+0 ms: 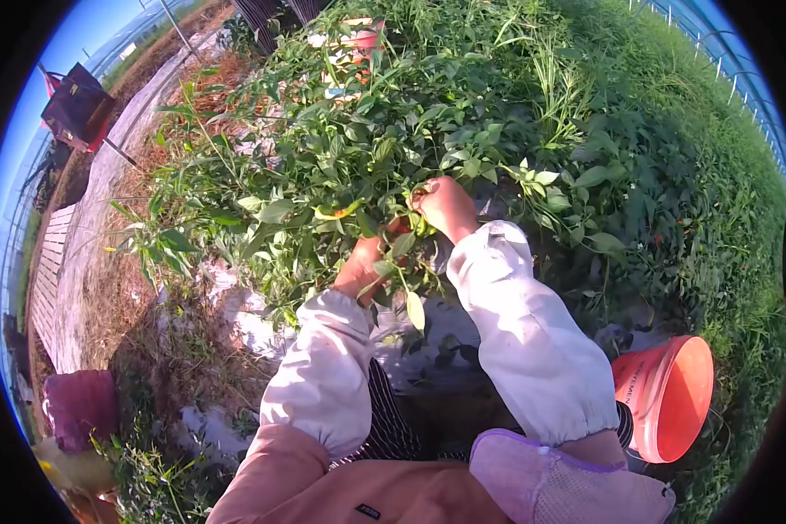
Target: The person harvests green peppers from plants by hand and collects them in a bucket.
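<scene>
- Peppers [420, 224], green, amid leaves [276, 210]
- Right hand [446, 209]: curled at the peppers, hold unclear
- Left hand [359, 267]: partly leaf-covered, cannot tell its grip
- Bucket [651, 384], red, near right sleeve [541, 349]

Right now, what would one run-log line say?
right hand: at slender green pods | left hand: partly behind green leaves | grips: unclear | orange plastic bucket: to the right

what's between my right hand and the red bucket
In the head view, the white sleeve of the right arm fills most of the stretch from the right hand to the red bucket, with green leaves alongside.
</scene>
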{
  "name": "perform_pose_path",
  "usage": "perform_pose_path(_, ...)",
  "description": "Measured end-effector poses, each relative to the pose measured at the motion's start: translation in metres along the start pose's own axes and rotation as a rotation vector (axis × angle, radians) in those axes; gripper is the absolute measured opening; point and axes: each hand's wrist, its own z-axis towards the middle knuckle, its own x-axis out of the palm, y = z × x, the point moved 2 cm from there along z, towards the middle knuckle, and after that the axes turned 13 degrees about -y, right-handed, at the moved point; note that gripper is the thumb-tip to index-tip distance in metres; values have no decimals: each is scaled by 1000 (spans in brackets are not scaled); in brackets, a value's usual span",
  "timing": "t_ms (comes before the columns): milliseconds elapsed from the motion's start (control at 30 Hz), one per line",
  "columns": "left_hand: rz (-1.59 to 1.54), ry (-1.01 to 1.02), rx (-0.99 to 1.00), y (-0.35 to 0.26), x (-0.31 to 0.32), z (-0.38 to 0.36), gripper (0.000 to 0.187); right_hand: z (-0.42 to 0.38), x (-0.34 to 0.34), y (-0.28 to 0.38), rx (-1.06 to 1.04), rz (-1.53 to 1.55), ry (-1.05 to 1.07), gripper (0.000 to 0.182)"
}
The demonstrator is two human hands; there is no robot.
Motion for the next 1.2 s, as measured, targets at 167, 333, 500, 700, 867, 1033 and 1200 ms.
perform_pose_path(167, 60, -75, 48, -7, 9, -6, 30, -2, -3, 5, 241, 328, 223, 22)
perform_pose_path(333, 96, -156, 94, -12, 19, -21, 33, -14, -102, 50, 569, 1269, 627, 18)
perform_pose_path(500, -70, 56, 5, -21, -5, 4, 25, -42, -251, 57, 327, 843, 327, 19)
perform_pose_path(700, -371, 395, -183, -42, -43, 16, 28, -165, -466, -65, 199, -374, -313, 6)
perform_pose_path(867, -385, 453, -148, -46, -39, 9, 26, -251, -523, -133, 481, -1089, -144, 33)
perform_pose_path(1033, -341, 182, -91, -40, -4, -18, 24, -198, -441, -97, 259, -316, -261, 29)
perform_pose_path(1200, -234, 232, -60, -31, -4, -8, 25, -167, -360, -40, 232, 284, 125, 19)
